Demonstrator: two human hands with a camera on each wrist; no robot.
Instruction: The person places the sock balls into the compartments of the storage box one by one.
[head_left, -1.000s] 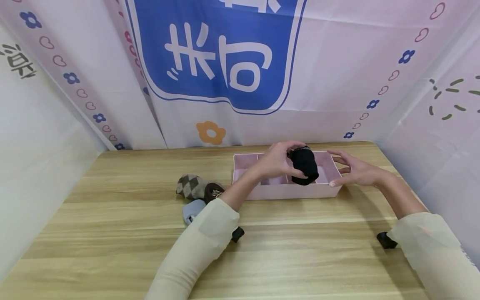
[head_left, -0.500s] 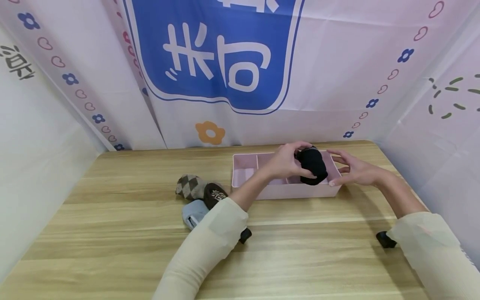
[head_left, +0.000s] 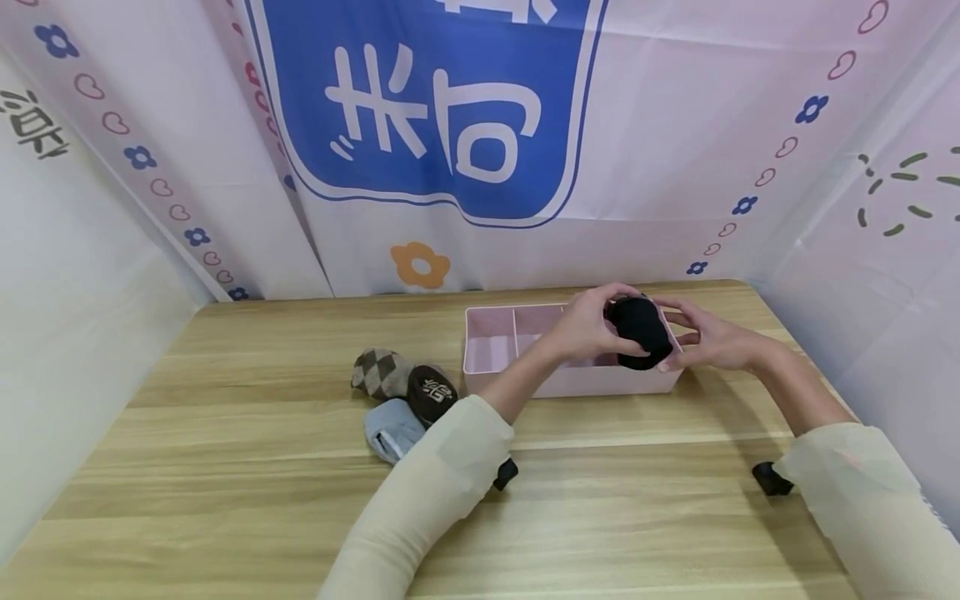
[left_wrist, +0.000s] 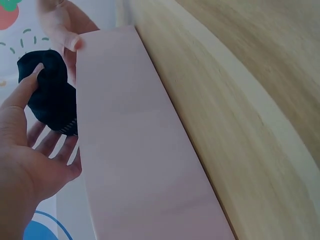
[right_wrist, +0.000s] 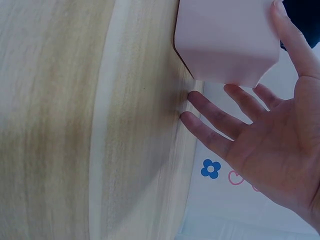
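My left hand (head_left: pixel 592 325) grips a rolled-up black sock (head_left: pixel 642 330), with the thumb in front and fingers behind. The sock hangs over the right end of a pink divided box (head_left: pixel 577 383); its white-stitched band shows in the left wrist view, low on the black sock (left_wrist: pixel 50 95). At the box's right end is my right hand (head_left: pixel 716 337), thumb at the front corner and index finger along the back. In the right wrist view, the right hand (right_wrist: pixel 280 145) has its fingers spread and nearly straight, fingertips against the box's end wall (right_wrist: pixel 225 65).
Left of the box, on the wooden table (head_left: pixel 225 467), lie a rolled argyle sock (head_left: pixel 379 374), a dark brown rolled sock (head_left: pixel 431 394) and a light blue-grey one (head_left: pixel 392 429). A printed cloth (head_left: pixel 630 167) hangs behind the table.
My left hand has carried the black sock rightward along the box, close to my right hand, uncovering more of the left compartments. The right hand has stayed at the box's end.
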